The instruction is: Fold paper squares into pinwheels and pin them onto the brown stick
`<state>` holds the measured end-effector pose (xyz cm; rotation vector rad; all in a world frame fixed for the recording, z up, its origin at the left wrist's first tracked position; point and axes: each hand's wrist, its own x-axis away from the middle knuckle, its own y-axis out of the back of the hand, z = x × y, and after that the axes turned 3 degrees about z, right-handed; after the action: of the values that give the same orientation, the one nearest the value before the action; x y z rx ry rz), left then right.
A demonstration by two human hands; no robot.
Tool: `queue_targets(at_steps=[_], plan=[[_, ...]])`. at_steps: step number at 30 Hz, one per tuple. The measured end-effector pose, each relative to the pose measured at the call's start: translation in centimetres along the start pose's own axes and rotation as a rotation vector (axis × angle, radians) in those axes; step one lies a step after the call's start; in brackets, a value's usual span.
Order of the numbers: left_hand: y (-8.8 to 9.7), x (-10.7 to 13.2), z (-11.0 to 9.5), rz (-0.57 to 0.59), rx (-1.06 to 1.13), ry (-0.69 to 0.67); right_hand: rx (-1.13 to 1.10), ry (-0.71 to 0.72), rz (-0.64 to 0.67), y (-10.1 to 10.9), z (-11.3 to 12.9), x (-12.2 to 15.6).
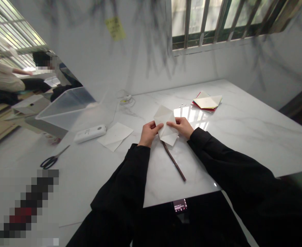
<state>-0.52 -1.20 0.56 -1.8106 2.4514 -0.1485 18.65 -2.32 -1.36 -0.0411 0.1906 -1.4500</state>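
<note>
A creased piece of cream paper [165, 116] is held up above the table between my two hands. My left hand [150, 132] pinches its left edge, thumb on the near face. On the opposite side, my right hand [183, 127] grips the paper with its thumb pressed near the middle. Below the paper a thin dark brown stick [174, 161] lies on the table, its upper end hidden behind the paper. Another creased cream sheet [116, 136] rests flat to the left of my left hand.
Scissors [52, 159] and a white oblong device [90, 133] lie left, near a clear plastic bin [68, 111]. Stacked coloured papers [207, 102] sit at the back right of the marble-patterned table [248, 127]. A coiled cable [126, 99] is by the wall. Other people are at far left.
</note>
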Motion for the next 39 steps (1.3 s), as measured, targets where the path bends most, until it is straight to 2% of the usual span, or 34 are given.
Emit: queue_targets(at_steps=[27,34,39], plan=[[-0.44,0.16,0.07,0.009,-0.003,-0.009,0.083,0.021,0.018,0.03,0.40,0.27],[-0.29,-0.02,0.34,-0.015,0.006,-0.013,0.042,-0.029,0.090,0.03,0.60,0.31],[-0.41,-0.02,0.32,0.008,0.005,-0.018,0.073,-0.030,0.087,0.22,0.54,0.29]])
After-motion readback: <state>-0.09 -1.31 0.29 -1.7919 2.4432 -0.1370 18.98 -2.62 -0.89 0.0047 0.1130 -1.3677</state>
